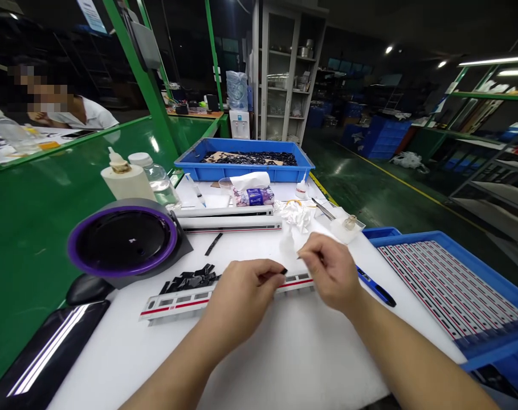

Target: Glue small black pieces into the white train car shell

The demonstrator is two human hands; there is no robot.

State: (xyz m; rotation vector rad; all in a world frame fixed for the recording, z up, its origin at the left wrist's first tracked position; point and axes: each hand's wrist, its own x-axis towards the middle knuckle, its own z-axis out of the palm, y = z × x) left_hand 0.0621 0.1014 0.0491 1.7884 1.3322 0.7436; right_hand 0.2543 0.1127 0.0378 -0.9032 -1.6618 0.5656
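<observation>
We should work steadily: left hand (244,296) pinches a small black piece (285,271), right hand (332,274) is pinched together, contents unclear, and the red-striped train shell (179,302) lies mid-way across the surface (280,359).

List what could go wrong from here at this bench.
The small black piece could slip, since the left hand seems to hold it in a narrow pinch. The red-striped train shell lies close to that hand and the right hand, so a bump might shift it. The loose black strips beside the shell could scatter if brushed.
</observation>
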